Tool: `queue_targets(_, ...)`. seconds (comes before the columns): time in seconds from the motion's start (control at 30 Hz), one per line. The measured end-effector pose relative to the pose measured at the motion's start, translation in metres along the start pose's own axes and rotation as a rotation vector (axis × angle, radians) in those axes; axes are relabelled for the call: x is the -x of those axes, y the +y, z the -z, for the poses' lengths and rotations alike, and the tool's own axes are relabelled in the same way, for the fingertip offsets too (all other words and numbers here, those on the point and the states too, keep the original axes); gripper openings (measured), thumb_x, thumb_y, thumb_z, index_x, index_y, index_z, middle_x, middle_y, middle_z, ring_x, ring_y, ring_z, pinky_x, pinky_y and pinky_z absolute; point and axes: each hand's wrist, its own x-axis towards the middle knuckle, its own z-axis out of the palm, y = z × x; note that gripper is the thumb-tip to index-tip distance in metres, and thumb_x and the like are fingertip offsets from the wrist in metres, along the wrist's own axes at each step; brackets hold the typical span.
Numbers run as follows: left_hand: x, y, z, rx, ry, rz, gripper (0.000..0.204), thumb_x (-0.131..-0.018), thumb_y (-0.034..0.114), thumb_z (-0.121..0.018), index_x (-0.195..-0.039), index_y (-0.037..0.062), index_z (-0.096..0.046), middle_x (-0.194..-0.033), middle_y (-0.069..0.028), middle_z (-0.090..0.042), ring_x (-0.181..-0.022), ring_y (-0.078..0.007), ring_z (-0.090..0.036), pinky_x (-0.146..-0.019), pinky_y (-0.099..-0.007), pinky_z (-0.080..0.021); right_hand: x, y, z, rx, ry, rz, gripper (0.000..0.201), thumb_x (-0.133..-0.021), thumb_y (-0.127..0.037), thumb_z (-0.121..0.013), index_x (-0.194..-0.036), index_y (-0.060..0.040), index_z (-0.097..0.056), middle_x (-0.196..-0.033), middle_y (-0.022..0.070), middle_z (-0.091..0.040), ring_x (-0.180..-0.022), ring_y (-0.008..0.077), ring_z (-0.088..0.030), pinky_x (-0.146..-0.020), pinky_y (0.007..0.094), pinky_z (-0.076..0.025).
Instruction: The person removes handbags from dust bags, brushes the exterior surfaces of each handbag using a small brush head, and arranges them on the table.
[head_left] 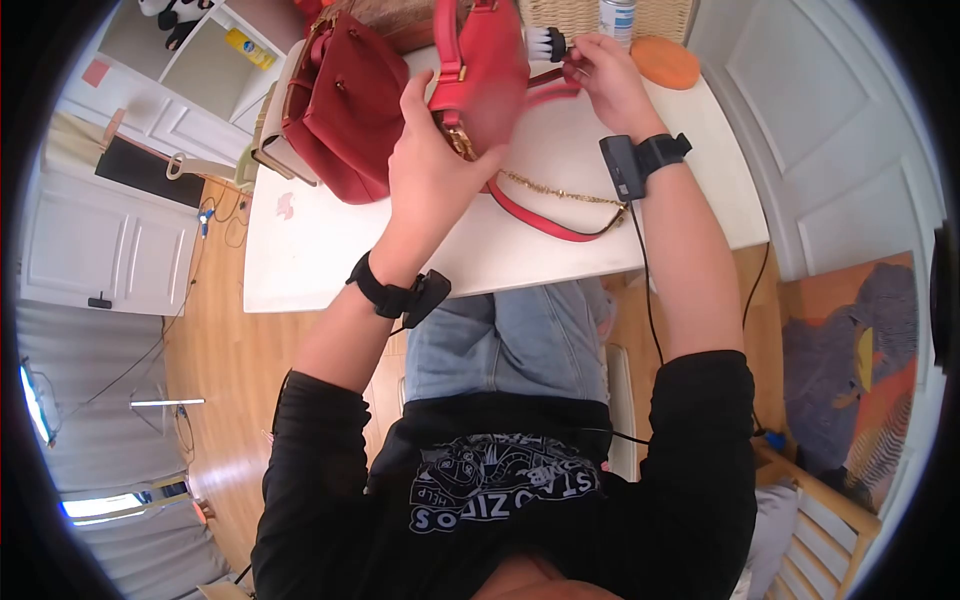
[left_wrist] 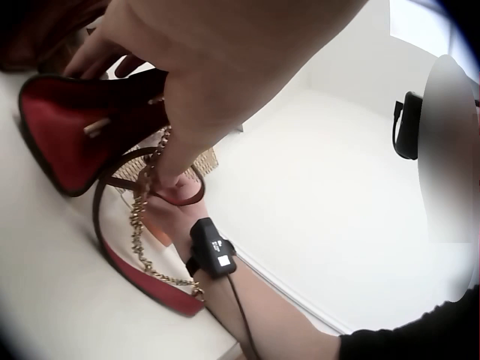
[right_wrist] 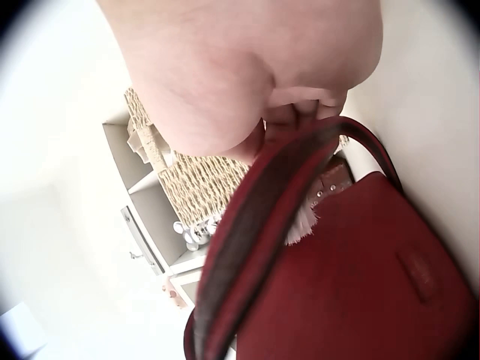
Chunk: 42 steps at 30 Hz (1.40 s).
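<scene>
Over the far part of the white bench [head_left: 340, 250], the bright red handbag [head_left: 495, 90] is held between the person's hands, its red strap [head_left: 550, 226] and gold chain [head_left: 560, 190] trailing onto the surface towards the lap. The left hand [head_left: 435, 165] holds its side, that grip set wide with the thumb apart from the fingers. The right hand [head_left: 608, 80] has its grip closed, pinching the dark handle of a brush [head_left: 545, 44] whose pale bristles are right by the bag; whether they touch it I cannot tell.

The bag looks fairly light, with smooth sides that probably give a little under pressure and could slide in a loose hold. It is best taken by the firm body near the metal fittings, or at the root of the top handle; the chain would swing and might scratch or snag.

To the left stands a darker red handbag [head_left: 350, 110], with a cream bag [head_left: 285, 145] beyond. Past the right hand are an orange pad [head_left: 667, 63], a can [head_left: 617, 20] and a woven basket [head_left: 660, 18].
</scene>
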Motion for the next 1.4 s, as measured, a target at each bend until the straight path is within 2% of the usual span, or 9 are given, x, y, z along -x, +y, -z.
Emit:
queue_targets(0.27, -0.015, -0.03, 0.019, 0.155, 0.059, 0.204, 0.062, -0.081, 0.025, -0.089, -0.127, -0.0041, -0.058, -0.103, -0.0147, -0.078, -0.087, -0.0218, -0.078, -0.079, -0.035, -0.062, -0.006, -0.005, 0.012, -0.029, 0.183, 0.045, 0.022, -0.104, -0.02, -0.065, -0.118, -0.0033, -0.061, -0.111, 0.0063, -0.063, -0.107, 0.0231, -0.066, -0.098, 0.0418, -0.058)
queue_targets(0.37, -0.028, -0.043, 0.032, 0.432, 0.148, 0.242, 0.052, -0.086, 0.018, -0.087, -0.123, -0.0066, -0.061, -0.111, -0.0135, -0.076, -0.092, -0.0179, -0.074, -0.08, -0.0305, -0.06, -0.009, -0.011, 0.021, 0.204, 0.237, 0.14, 0.024, -0.102, -0.023, -0.065, -0.113, -0.0017, -0.063, -0.102, 0.0082, -0.065, -0.101, 0.0198, -0.067, -0.09, 0.0392, -0.059)
queue_targets(0.57, -0.021, -0.03, 0.065, 0.618, 0.019, 0.301, 0.05, -0.091, 0.014, -0.085, -0.128, -0.0066, -0.058, -0.111, -0.0146, -0.075, -0.093, -0.0179, -0.075, -0.076, -0.0292, -0.062, 0.005, -0.009, 0.017, 1.312, 0.142, 0.349, 0.014, -0.096, -0.018, -0.068, -0.103, -0.0061, -0.066, -0.074, 0.0096, -0.065, -0.074, 0.0233, -0.067, -0.074, 0.0364, -0.054)
queue_targets(0.7, -0.002, -0.04, 0.069, 0.445, -0.085, 0.266, 0.059, -0.089, 0.023, -0.091, -0.129, -0.004, -0.056, -0.11, -0.0139, -0.076, -0.09, -0.0179, -0.076, -0.076, -0.0289, -0.063, 0.012, -0.023, 0.003, 1.373, 0.033, 0.098, 0.016, -0.094, -0.015, -0.067, -0.108, -0.0076, -0.068, -0.094, 0.0118, -0.072, -0.089, 0.0248, -0.07, -0.083, 0.038, -0.056)
queue_targets(0.77, 0.005, -0.049, 0.065, 0.426, -0.085, 0.216, 0.062, -0.087, 0.026, -0.093, -0.129, -0.003, -0.056, -0.108, -0.0135, -0.077, -0.089, -0.017, -0.076, -0.076, -0.0296, -0.062, 0.013, -0.023, 0.004, 1.521, 0.073, 0.727, 0.028, -0.091, -0.013, -0.067, -0.119, -0.0096, -0.069, -0.119, 0.0117, -0.07, -0.109, 0.0238, -0.069, -0.097, 0.0378, -0.054)
queue_targets(0.9, 0.009, -0.032, 0.074, 0.255, -0.18, 0.243, 0.062, -0.091, 0.029, -0.091, -0.133, -0.002, -0.057, -0.117, -0.0092, -0.074, -0.103, -0.0146, -0.071, -0.086, -0.0298, -0.059, 0.029, -0.044, -0.014, 0.883, -0.488, 0.314, 0.046, -0.09, -0.009, -0.065, -0.136, -0.0068, -0.063, -0.134, 0.0079, -0.066, -0.128, 0.0202, -0.063, -0.108, 0.0393, -0.049)
queue_targets(1.13, 0.006, -0.063, 0.065, 0.442, -0.139, 0.082, 0.063, -0.097, 0.034, -0.084, -0.141, -0.0026, -0.057, -0.118, -0.0094, -0.074, -0.105, -0.0144, -0.07, -0.086, -0.0287, -0.058, 0.182, -0.085, -0.103, 0.93, -0.496, 0.288, 0.045, -0.092, -0.012, -0.08, -0.134, -0.0071, -0.067, -0.121, 0.0071, -0.071, -0.105, 0.0226, -0.069, -0.093, 0.0419, -0.056)
queue_targets(1.33, -0.014, -0.037, 0.085, 0.194, -0.15, 0.182, 0.051, -0.086, 0.027, -0.088, -0.122, -0.0047, -0.071, -0.098, -0.0093, -0.079, -0.08, -0.0115, -0.072, -0.074, -0.0274, -0.059, 0.225, -0.096, -0.074, 1.217, -0.394, 0.587, 0.022, -0.096, 0.0, -0.068, -0.118, -0.001, -0.072, -0.106, 0.0107, -0.072, -0.096, 0.0213, -0.067, -0.088, 0.0387, -0.055)
queue_targets(1.4, -0.022, -0.035, 0.082, 0.062, -0.139, 0.091, 0.049, -0.086, 0.028, -0.087, -0.12, -0.0042, -0.073, -0.095, -0.0105, -0.079, -0.079, -0.0106, -0.071, -0.073, -0.0279, -0.057, 0.239, -0.101, -0.064, 0.785, -0.16, 0.403, 0.021, -0.098, 0.004, -0.064, -0.118, 0.0034, -0.069, -0.1, 0.0097, -0.073, -0.097, 0.0179, -0.065, -0.088, 0.034, -0.053)
